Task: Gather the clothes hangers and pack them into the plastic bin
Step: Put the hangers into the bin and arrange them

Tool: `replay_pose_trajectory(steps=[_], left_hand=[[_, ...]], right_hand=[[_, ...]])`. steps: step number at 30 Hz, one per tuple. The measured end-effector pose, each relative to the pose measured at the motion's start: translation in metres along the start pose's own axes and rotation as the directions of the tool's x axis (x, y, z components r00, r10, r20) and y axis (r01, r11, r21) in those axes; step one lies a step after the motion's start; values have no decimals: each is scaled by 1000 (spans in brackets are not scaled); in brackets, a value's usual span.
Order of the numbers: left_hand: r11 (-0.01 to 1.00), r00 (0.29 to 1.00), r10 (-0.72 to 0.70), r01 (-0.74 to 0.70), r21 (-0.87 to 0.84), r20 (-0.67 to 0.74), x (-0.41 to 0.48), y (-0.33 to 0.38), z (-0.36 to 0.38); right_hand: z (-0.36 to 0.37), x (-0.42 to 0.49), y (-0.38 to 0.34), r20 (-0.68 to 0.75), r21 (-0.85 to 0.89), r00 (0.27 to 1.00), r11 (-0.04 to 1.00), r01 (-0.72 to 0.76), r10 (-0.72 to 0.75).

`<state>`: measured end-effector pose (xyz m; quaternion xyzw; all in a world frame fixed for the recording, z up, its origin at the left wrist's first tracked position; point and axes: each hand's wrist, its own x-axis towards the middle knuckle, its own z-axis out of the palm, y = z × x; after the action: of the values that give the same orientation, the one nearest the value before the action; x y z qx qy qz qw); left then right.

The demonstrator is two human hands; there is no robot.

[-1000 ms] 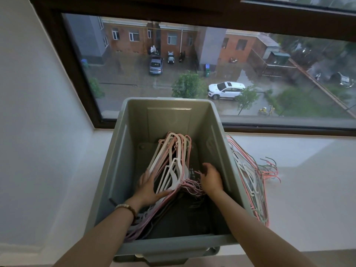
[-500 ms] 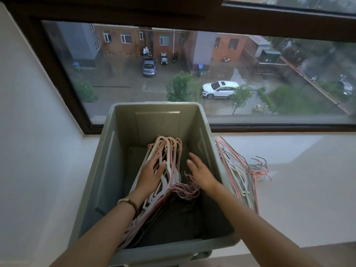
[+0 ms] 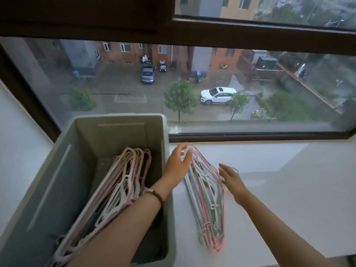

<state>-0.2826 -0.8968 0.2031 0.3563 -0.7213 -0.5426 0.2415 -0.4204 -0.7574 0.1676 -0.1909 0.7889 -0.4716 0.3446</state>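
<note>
so the second bunch of hangers (image 3: 207,205) is lying flat on the white window ledge (image 3: 289,189) just right of the plastic bin (image 3: 119,117). its long axis runs near to far, with the far tip leaning a bit left toward the bin's wall. left hand (image 3: 178,166) is over that far tip, fingers spread and gripping nothing, maybe just brushing it. right hand (image 3: 231,180) is open too, beside the bunch's right edge around mid-length. left looks a touch closer to contact imo. half a second back both hands were down inside the bin on the packed stack (image 3: 123,182), now they're out and that stack sits there alone
</note>
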Motion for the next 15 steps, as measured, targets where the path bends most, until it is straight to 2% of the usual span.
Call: replay_pose_trajectory(steps=[3,6,12,15], left_hand=[[992,986,-125,121,47,113,5,-13,57],[938,922,-345,330,106,176,2,-42,100],[774,759,-633,623,111,152,-15,-110,151],[712,693,-702,678,183,164,-25,-137,169]], right_hand=[[-27,16,46,24,16,994,994,-107,107],[-43,28,83,87,-10,980,984,-179,180],[-38,58,154,167,-56,907,923,-381,385],[-23,62,172,213,-24,881,904,-427,422]])
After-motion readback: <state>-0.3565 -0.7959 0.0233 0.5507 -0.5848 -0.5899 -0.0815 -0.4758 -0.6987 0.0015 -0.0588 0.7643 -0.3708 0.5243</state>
